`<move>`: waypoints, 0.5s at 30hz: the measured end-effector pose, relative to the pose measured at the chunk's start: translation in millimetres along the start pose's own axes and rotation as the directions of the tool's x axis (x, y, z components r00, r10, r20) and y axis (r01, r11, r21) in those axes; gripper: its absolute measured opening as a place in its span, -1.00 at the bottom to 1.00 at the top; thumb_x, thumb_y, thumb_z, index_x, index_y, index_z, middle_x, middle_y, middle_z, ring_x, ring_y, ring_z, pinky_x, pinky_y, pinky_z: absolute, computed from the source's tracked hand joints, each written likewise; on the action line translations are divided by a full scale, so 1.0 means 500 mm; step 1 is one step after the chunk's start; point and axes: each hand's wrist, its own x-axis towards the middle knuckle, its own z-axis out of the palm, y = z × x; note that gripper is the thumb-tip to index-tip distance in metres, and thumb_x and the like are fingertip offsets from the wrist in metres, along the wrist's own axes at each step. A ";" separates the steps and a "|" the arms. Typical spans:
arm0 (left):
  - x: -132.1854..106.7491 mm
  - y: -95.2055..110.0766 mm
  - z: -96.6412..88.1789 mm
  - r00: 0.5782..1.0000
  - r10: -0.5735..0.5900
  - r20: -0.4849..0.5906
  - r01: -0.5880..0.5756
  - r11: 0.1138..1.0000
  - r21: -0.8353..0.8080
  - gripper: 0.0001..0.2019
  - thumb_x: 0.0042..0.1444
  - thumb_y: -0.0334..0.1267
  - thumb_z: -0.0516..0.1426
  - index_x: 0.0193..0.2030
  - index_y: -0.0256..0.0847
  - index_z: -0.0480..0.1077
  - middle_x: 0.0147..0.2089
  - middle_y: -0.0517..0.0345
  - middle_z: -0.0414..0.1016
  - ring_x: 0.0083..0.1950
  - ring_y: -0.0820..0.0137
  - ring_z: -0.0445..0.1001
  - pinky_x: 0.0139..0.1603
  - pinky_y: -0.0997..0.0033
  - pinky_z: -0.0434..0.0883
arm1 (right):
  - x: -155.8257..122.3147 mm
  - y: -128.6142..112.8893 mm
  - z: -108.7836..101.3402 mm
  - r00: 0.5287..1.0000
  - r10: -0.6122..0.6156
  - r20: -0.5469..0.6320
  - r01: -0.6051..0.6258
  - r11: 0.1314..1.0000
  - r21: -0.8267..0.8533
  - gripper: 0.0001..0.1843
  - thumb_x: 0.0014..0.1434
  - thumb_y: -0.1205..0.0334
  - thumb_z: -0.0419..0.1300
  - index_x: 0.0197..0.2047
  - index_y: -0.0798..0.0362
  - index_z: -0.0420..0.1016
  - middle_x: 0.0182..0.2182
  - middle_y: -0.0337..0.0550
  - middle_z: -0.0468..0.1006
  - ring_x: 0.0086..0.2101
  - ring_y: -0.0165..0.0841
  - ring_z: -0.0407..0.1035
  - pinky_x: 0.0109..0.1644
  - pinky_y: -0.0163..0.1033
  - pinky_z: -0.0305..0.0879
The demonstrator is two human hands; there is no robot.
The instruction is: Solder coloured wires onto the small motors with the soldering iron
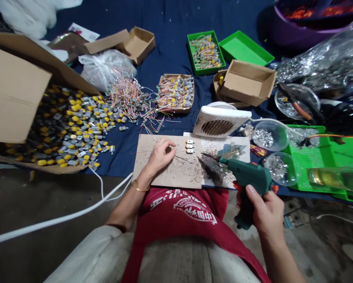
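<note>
three small motors (189, 146) lie in a tight row on a flecked cardboard sheet (185, 177), just beside the left hand (160, 156), its fingers (171, 147) curled together and seemingly pinching a thin wire (182, 158). the right hand (266, 214) wraps the grip of a green soldering gun (247, 173), tip near the motors, not touching.

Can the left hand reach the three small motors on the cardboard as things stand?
Probably yes. The left hand rests on the cardboard sheet, close beside the three small motors, and only a few thin wires seem to lie between them.
</note>
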 end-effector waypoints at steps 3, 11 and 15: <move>-0.030 0.006 -0.015 0.984 0.127 0.121 -0.148 0.973 0.179 -0.91 0.31 -0.28 0.15 -0.21 -0.19 0.47 -0.14 0.05 0.47 -0.02 0.25 0.38 0.11 0.19 0.34 | -0.006 -0.004 0.003 0.989 0.140 0.036 -0.144 0.979 0.146 -0.52 0.11 -0.22 0.36 -0.39 0.09 0.55 -0.61 -0.14 0.54 -0.62 -0.31 0.41 -0.59 -0.26 0.36; -0.015 0.028 0.013 0.920 0.161 0.357 -0.296 0.883 0.365 -0.87 0.38 -0.27 0.08 -0.11 -0.20 0.46 -0.07 0.01 0.45 0.02 0.19 0.32 0.12 0.14 0.22 | -0.012 -0.002 0.017 0.967 0.253 -0.019 -0.235 0.920 0.314 -0.48 -0.03 -0.25 0.44 -0.42 0.07 0.49 -0.64 -0.18 0.52 -0.67 -0.32 0.39 -0.59 -0.23 0.40; -0.009 0.032 0.009 0.903 0.164 0.396 -0.331 0.854 0.402 -0.82 0.40 -0.26 0.06 -0.17 -0.18 0.48 -0.09 0.01 0.45 -0.01 0.20 0.31 0.10 0.14 0.20 | -0.014 0.013 0.013 0.945 0.324 -0.044 -0.284 0.882 0.377 -0.46 -0.14 -0.25 0.48 -0.48 0.07 0.47 -0.69 -0.21 0.47 -0.71 -0.32 0.34 -0.63 -0.21 0.39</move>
